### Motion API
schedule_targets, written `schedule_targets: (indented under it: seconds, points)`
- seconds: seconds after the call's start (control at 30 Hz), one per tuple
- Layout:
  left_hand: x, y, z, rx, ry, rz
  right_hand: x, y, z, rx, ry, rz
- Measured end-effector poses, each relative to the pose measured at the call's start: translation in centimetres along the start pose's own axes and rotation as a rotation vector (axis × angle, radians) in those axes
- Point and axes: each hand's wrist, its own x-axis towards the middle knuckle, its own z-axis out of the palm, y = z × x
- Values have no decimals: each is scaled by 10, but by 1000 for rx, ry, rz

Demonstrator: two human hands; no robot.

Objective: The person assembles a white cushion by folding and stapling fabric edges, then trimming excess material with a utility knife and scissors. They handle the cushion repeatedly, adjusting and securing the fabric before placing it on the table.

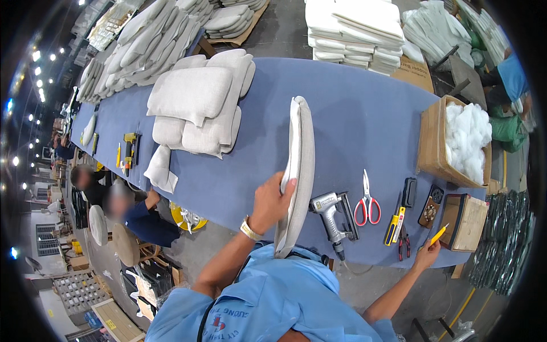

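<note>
From my remote seat I saw the left hand pinching a slim grey cushion, turned on edge over the near side of the blue table, while the right hand, well to the cushion's right, pinched a slim yellow tool. Right of the cushion I made out a staple gun, then red-handled scissors and, farther off, a carton of white stuffing; left of it lay a cushion pile.
</note>
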Motion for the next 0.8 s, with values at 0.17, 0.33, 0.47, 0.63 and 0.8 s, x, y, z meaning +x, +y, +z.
schedule_targets:
  seconds: [0.17,0.33,0.47,0.63,0.8]
  points:
    - [77,20,-20,-175,383,312,-56,-197,-5,939,-344,260]
    - [125,34,-4,42,260,236,-63,-300,46,1197,-512,184]
    - [160,24,8,50,392,271,-67,-392,44,1253,-584,-2]
    - [174,26,-2,90,346,236,-69,-422,41,1180,-824,-64]
    - [182,19,0,7,331,308,-89,-443,63,1031,-888,-46]
